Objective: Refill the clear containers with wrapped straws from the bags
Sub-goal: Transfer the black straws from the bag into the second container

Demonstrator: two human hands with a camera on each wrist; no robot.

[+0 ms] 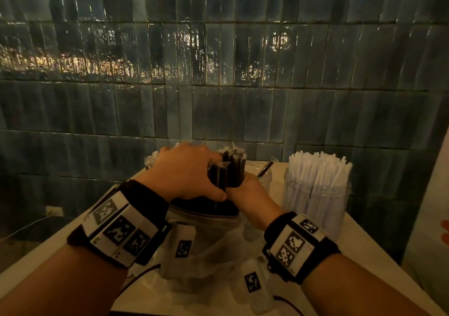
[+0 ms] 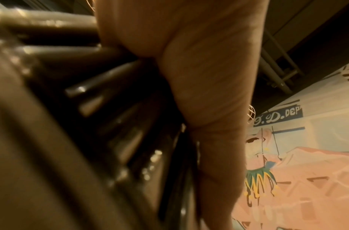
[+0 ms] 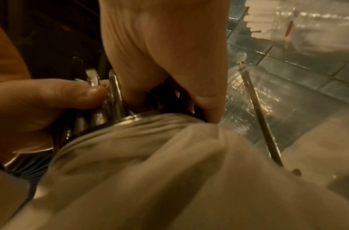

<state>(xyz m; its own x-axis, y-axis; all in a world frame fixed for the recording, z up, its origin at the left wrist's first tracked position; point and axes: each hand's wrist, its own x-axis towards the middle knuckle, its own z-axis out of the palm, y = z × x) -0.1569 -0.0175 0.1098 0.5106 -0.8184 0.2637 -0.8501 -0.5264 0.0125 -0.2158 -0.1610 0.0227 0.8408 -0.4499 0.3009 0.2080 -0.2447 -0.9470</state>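
— Dark glazed tile wall (image 1: 218,72) behind, glinting with warm reflections; pale tabletop (image 1: 364,242) below, cut off at the lower edge. What else around?

— Clear container of white wrapped straws (image 1: 318,189) standing upright at the right, well apart from the hands. Between it and the hands, a second clear jar (image 1: 266,177), mostly hidden, with a thin dark rod (image 3: 262,118) leaning inside. Wall socket (image 1: 54,210) low at the left, with a cable running off it. Painted mural (image 2: 297,155) in the left wrist view, lettering only partly legible.

— And the hands?

— Left hand (image 1: 184,170) curled over a bundle of dark wrapped straws (image 1: 227,170), fingers around its left side, thumb low across the front. Right hand (image 1: 250,194) gripping the same bundle from the right and lower down, thumb pressed against the wrappers. Bundle upright, its lower part sunk in the mouth of a clear container (image 1: 206,242) just beneath.

— Anything in the way?

— Crumpled clear plastic bag (image 3: 169,171) bunched against the container's near side, filling most of the right wrist view. Tagged wrist cameras (image 1: 119,228) covering much of the container from the head view.

— Hard to make out?

— Container's base and fill level: cannot tell. Left wrist view blurred, only dark straws (image 2: 102,96) and the palm. More plastic behind the left hand, unclear what.
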